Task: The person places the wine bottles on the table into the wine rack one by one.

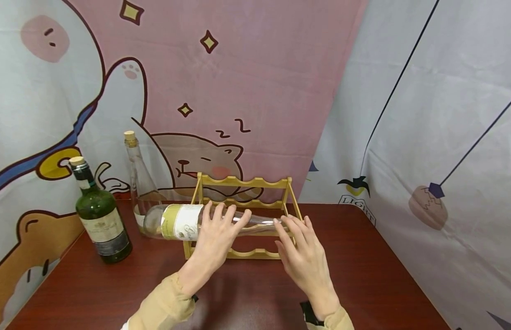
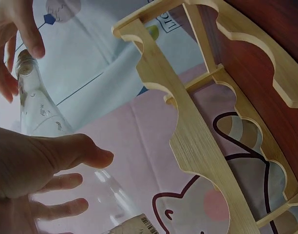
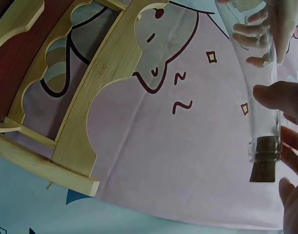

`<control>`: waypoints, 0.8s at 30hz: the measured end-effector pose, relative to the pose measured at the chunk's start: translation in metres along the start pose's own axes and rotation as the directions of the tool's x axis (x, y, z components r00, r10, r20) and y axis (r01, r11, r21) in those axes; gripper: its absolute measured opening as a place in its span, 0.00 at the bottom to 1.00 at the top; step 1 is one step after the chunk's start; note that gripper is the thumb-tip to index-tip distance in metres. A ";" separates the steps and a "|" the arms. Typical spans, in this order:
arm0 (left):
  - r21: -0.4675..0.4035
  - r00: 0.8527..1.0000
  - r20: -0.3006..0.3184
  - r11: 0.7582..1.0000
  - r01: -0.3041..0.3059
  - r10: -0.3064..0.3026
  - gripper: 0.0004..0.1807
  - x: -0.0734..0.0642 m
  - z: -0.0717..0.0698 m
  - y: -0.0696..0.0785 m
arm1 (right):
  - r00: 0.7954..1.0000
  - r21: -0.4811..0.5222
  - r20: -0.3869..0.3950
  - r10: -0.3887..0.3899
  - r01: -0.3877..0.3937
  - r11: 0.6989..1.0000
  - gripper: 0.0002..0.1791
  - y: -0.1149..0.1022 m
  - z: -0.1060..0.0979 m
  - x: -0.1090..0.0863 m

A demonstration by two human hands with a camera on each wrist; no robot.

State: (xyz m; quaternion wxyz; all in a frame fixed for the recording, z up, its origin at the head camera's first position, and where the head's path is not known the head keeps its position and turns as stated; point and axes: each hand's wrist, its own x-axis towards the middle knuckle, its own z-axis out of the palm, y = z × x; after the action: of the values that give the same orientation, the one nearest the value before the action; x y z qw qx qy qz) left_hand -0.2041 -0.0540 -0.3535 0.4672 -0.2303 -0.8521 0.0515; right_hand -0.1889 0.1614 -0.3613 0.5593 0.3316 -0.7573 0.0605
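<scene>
A clear glass bottle (image 1: 255, 222) with a white and yellow-green label lies on its side in the air, its neck to the right. My left hand (image 1: 218, 233) grips its body from above, thumb and fingers on opposite sides in the left wrist view. At the neck, my right hand (image 1: 305, 256) holds the bottle lightly between thumb and fingers. Its cork (image 3: 264, 161) shows in the right wrist view. Behind and below the bottle stands a wooden wine rack (image 1: 247, 255) with scalloped rails; the bottle overlaps it in the head view.
Left of the rack stand a corked green wine bottle (image 1: 100, 215) and a corked clear bottle (image 1: 141, 178), both upright. The dark red table (image 1: 363, 275) meets a cartoon-printed cloth (image 1: 288, 91) at the back and along the sides.
</scene>
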 end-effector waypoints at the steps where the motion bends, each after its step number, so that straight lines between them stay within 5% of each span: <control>1: 0.006 1.000 0.005 1.000 -0.009 0.009 0.37 0.000 0.000 0.001 | 1.000 -0.006 0.007 0.005 -0.005 1.000 0.19 0.000 0.000 0.000; 10: 0.010 0.997 -0.030 0.998 -0.065 0.065 0.28 -0.003 0.005 0.010 | 0.989 -0.049 0.132 0.072 -0.066 0.997 0.28 -0.001 0.000 -0.003; 24: 0.038 0.979 -0.090 0.983 -0.182 0.184 0.32 -0.008 0.013 0.022 | 0.950 -0.122 0.254 0.183 -0.156 0.980 0.34 -0.005 -0.004 -0.006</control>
State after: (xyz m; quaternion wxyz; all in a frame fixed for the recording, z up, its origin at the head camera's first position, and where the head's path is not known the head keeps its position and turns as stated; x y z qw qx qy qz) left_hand -0.2038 -0.0364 -0.3735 0.5028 -0.3030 -0.8038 0.0961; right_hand -0.1817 0.1620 -0.3667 0.4620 0.2420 -0.8528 0.0254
